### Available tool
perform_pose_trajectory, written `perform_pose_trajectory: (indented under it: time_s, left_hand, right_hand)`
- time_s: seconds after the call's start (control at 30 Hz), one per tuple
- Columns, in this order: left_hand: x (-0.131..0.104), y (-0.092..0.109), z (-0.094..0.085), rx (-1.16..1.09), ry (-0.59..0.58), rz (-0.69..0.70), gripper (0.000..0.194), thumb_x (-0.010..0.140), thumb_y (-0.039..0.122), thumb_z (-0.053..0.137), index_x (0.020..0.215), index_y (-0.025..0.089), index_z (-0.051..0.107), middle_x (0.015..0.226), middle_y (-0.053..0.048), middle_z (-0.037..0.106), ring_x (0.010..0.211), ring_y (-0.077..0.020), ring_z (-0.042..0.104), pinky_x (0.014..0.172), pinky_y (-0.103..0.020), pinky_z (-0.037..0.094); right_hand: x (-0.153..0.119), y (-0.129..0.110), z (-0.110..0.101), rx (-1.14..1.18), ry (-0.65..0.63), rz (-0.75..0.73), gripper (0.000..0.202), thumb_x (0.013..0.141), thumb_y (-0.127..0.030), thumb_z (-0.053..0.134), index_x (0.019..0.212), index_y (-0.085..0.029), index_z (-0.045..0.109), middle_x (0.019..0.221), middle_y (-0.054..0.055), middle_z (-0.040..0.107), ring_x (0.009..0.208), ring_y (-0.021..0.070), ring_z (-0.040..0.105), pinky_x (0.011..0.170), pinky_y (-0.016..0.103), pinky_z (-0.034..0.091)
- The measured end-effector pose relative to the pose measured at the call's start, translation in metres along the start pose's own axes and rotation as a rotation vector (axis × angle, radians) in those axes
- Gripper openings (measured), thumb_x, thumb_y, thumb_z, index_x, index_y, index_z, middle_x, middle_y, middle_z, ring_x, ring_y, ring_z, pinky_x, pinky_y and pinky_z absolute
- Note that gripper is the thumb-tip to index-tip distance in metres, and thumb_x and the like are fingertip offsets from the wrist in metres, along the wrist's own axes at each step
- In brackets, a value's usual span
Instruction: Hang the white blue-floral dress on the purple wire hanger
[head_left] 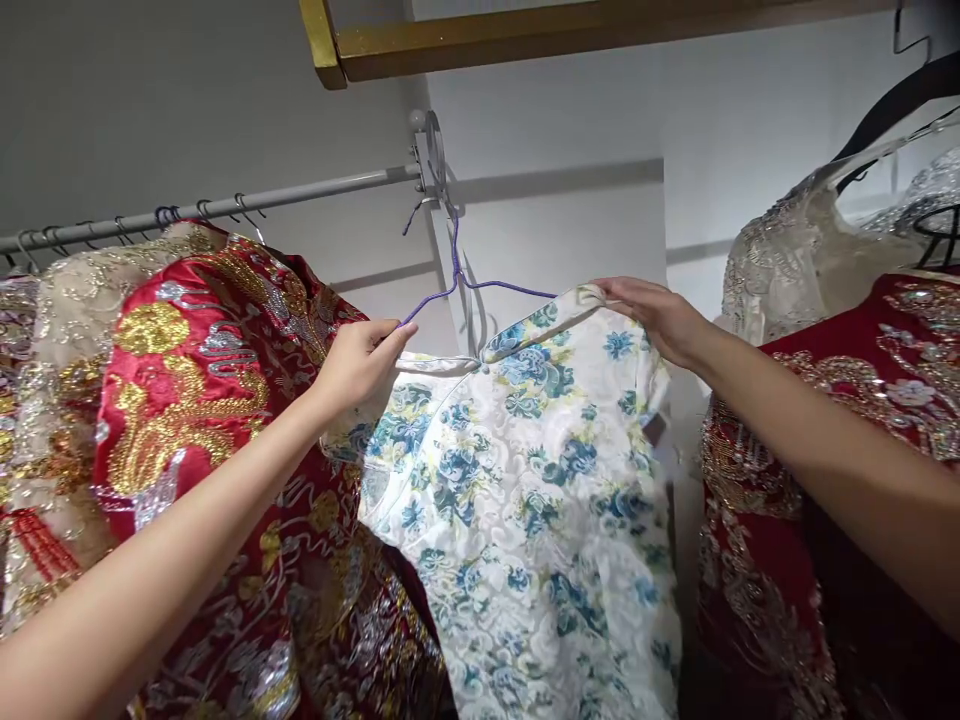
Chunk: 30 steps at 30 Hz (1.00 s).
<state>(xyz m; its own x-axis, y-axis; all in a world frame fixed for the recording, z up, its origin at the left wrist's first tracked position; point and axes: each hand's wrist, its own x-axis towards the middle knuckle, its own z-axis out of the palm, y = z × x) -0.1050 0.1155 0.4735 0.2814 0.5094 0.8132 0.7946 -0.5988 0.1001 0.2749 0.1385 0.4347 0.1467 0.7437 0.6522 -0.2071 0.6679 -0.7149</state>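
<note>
A white cheongsam [525,500] with blue and yellow-green flowers hangs in front of me, its slanted front seam running down from the collar. Its purple wire hanger [457,270] hangs by the end of the rail and slopes into the shoulders. My left hand [361,360] is closed at the left shoulder, with the thumb by the hanger's arm and the cloth under the fingers. At the opposite shoulder, my right hand [649,312] pinches the fabric near the hanger's right end. That end of the hanger is hidden by the cloth.
A grey metal rail [300,193] at left carries several garments, among them a red embroidered jacket [202,370]. Overhead runs a gold-coloured bar [525,38]. On the right hang a red beaded gown [847,350] and a pale beaded dress [772,260] on a black hanger.
</note>
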Motion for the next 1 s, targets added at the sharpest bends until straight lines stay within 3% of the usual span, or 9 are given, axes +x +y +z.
perform_pose_trajectory:
  time_s: [0.07,0.2,0.33,0.47,0.57,0.73,0.87,1.0]
  left_hand:
    - [0.009,-0.007,-0.002,-0.029,-0.017,-0.044,0.048,0.09,0.056,0.048,0.058,0.02,0.055,0.05,0.0,0.042,0.052,-0.0151,0.039,0.052,-0.029,0.03]
    - [0.034,-0.011,-0.004,-0.04,0.022,-0.107,0.05,0.088,0.058,0.053,0.055,0.02,0.049,0.048,0.002,0.038,0.048,-0.013,0.036,0.05,-0.028,0.028]
    - [0.055,0.005,-0.008,0.02,0.214,-0.074,0.042,0.085,0.06,0.059,0.075,0.019,0.063,0.064,-0.004,0.059,0.06,-0.0178,0.052,0.058,-0.028,0.038]
    - [0.063,0.009,-0.022,0.061,0.258,-0.012,0.047,0.088,0.059,0.057,0.108,0.018,0.067,0.104,-0.014,0.072,0.093,-0.0269,0.064,0.083,-0.036,0.048]
    - [0.064,-0.007,-0.031,0.054,0.29,-0.071,0.053,0.087,0.054,0.059,0.125,0.018,0.061,0.13,-0.018,0.064,0.117,-0.0339,0.06,0.101,-0.045,0.045]
    - [0.058,-0.034,-0.026,-0.226,0.373,-0.172,0.071,0.081,0.04,0.068,0.145,0.022,0.042,0.157,-0.015,0.04,0.144,-0.0336,0.039,0.118,-0.046,0.034]
    - [0.048,-0.045,-0.016,-0.295,0.469,-0.19,0.076,0.076,0.033,0.072,0.145,0.023,0.041,0.159,-0.013,0.037,0.148,-0.0309,0.033,0.123,-0.042,0.029]
    - [0.047,-0.051,-0.015,-0.299,0.461,-0.207,0.074,0.078,0.036,0.069,0.145,0.021,0.042,0.156,-0.014,0.041,0.145,-0.0322,0.038,0.119,-0.045,0.035]
  right_hand:
    - [-0.001,0.004,0.005,0.008,-0.089,0.053,0.021,0.08,-0.04,0.077,0.083,-0.02,0.073,0.09,0.007,0.074,0.083,0.021,0.069,0.075,0.031,0.057]
    - [-0.008,0.004,0.017,-0.026,-0.126,0.101,0.029,0.073,-0.047,0.084,0.078,-0.022,0.069,0.072,0.003,0.071,0.067,0.0219,0.069,0.058,0.031,0.056]
    - [0.0,-0.008,0.024,0.075,0.063,-0.005,0.026,0.078,-0.046,0.079,0.076,-0.023,0.066,0.068,0.002,0.069,0.068,0.0238,0.07,0.058,0.032,0.057]
    - [0.024,-0.019,0.025,0.2,0.246,0.175,0.023,0.095,-0.035,0.058,0.076,-0.023,0.061,0.071,0.005,0.069,0.074,0.0234,0.071,0.067,0.033,0.06]
    - [0.043,-0.021,0.031,0.274,0.285,0.145,0.028,0.1,-0.033,0.05,0.074,-0.023,0.057,0.075,0.005,0.07,0.075,0.0215,0.072,0.068,0.031,0.06]
    - [0.06,-0.012,0.058,0.255,0.208,-0.022,0.032,0.087,-0.051,0.069,0.076,-0.024,0.056,0.071,0.001,0.067,0.075,0.0222,0.071,0.067,0.033,0.06]
    - [0.06,0.002,0.069,0.21,0.14,-0.06,0.039,0.079,-0.058,0.074,0.078,-0.024,0.057,0.071,0.001,0.068,0.079,0.0235,0.071,0.067,0.034,0.06]
    - [0.062,0.006,0.063,0.203,0.211,-0.059,0.035,0.083,-0.054,0.07,0.075,-0.025,0.053,0.073,0.002,0.068,0.083,0.0228,0.071,0.07,0.033,0.06]
